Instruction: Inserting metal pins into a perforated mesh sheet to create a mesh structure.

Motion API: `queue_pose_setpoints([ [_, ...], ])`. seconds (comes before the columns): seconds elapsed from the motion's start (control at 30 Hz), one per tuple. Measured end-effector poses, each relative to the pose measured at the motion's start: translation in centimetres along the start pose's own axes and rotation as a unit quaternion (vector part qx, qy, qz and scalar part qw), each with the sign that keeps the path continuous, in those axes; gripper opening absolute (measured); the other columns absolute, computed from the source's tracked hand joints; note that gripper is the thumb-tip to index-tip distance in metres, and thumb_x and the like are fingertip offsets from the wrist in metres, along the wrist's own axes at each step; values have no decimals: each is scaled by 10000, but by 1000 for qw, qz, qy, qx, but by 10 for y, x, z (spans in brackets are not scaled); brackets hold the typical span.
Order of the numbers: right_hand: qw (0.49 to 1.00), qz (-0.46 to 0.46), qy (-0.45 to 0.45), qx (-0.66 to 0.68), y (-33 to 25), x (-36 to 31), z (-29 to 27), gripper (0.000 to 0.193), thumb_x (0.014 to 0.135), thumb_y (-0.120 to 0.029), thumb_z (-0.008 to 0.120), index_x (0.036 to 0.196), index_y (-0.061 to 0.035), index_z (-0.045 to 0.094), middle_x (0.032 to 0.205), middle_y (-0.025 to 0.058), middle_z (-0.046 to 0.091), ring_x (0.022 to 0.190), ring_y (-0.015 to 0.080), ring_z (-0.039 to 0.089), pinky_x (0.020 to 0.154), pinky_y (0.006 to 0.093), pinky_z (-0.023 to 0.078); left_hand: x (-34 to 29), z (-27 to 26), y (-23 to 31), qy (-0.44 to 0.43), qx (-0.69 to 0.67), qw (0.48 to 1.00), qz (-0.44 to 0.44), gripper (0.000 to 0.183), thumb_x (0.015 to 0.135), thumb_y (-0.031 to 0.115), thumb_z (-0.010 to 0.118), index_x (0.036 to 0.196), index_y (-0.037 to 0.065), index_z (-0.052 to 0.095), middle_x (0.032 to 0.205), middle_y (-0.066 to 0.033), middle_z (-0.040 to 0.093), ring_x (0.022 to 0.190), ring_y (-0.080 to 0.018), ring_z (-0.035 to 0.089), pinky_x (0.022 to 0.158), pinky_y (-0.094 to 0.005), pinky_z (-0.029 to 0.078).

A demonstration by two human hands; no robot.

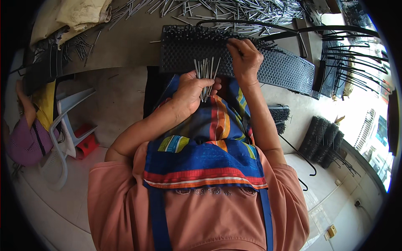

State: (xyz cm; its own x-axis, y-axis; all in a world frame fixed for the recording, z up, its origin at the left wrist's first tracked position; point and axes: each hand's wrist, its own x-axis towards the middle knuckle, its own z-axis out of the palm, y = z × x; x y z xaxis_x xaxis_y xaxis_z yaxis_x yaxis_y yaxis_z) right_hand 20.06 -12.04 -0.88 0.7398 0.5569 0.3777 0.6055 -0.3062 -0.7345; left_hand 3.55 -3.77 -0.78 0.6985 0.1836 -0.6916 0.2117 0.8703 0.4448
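My left hand (pixel 188 92) is closed around a loose bundle of thin silvery metal rods (pixel 204 69), which fan out above and below the fist. In front of me lies a long dark panel (pixel 289 71) full of small round holes. Many short dark pieces (pixel 184 35) stand crowded along its far side. Over the panel's middle, next to those pieces, my right hand (pixel 247 60) is pinched with thumb and fingers together. Whatever is between those fingertips is hidden or too small to name. A colourful striped apron (pixel 222 125) covers my lap.
A heap of loose metal rods (pixel 259 10) covers the far table. Black hooked bars (pixel 351 62) project at the right, above dark bristly bundles (pixel 322 142) on the floor. At left are a pale sack (pixel 79 16), a grey chair (pixel 63 113) and another person (pixel 29 140).
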Motion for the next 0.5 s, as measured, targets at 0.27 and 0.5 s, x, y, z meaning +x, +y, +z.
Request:
queue_pose_setpoints([
  [0.27,886,346,-187,247,-2,-20,-26,120,788,-54,741,890,-1,707,700,4,651,586,60,548,499,201,383,11,21,-6,-58,-8,998,21,179,821,-72,610,979,-9,666,884,-128,710,746,-215,704,656,-312,575],
  [0.5,772,462,-212,382,-3,-28,-48,60,798,-19,728,798,-18,668,654,6,621,462,45,452,421,197,295,13,34,-15,-73,17,997,17,141,854,-46,583,959,-7,668,859,-126,708,719,-213,705,636,-322,592],
])
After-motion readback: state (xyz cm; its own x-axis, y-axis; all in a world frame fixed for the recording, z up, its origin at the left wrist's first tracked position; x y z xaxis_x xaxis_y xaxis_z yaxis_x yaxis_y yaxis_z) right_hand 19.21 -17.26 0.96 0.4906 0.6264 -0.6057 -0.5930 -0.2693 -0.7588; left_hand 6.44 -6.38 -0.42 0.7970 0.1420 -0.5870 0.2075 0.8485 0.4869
